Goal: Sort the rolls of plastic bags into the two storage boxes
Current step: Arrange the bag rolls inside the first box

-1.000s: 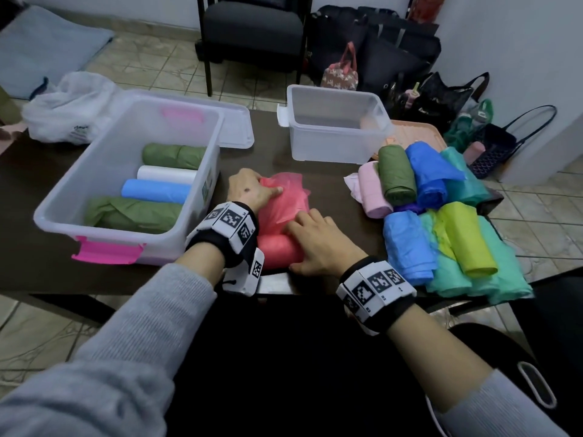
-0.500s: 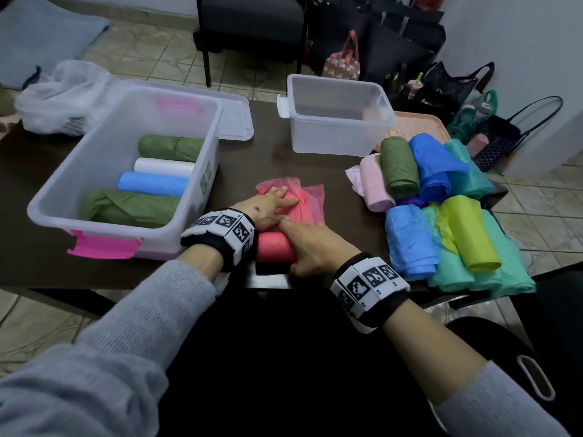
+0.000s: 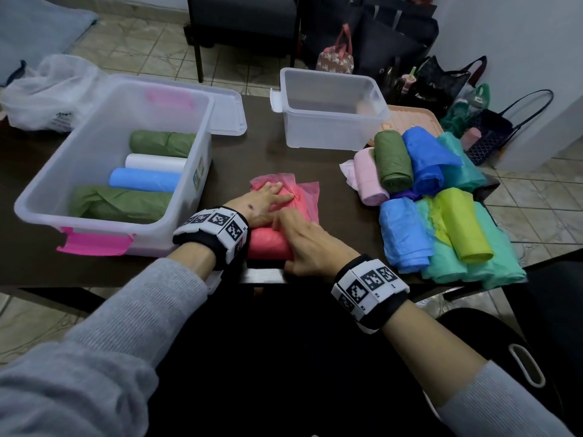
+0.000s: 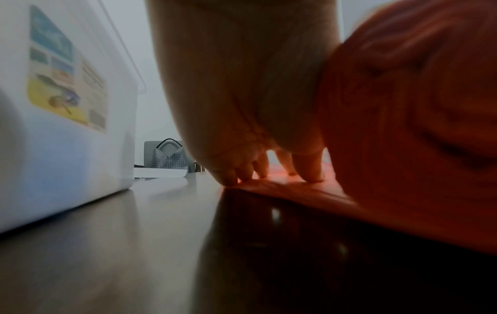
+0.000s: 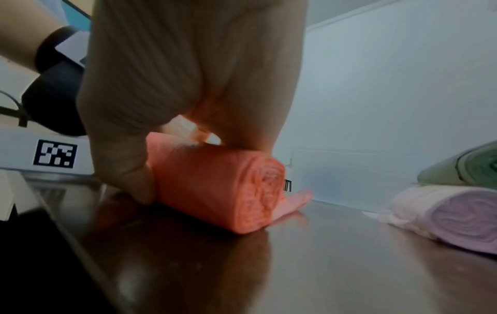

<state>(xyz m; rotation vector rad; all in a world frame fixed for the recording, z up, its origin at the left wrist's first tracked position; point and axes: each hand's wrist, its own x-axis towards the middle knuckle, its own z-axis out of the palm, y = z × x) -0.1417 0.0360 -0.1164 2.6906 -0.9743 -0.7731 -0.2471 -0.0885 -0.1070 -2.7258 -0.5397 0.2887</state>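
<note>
Dark table (image 3: 258,152), tiled floor (image 3: 132,42); both hands' grip released, flat on red roll (image 3: 268,244).

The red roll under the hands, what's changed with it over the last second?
The left hand slid forward to flatten the loose sheet, its fingers now straight. The right hand stayed on the red roll, which has wound up further, leaving less sheet flat. Both boxes and the pile of rolls look unchanged.
</note>
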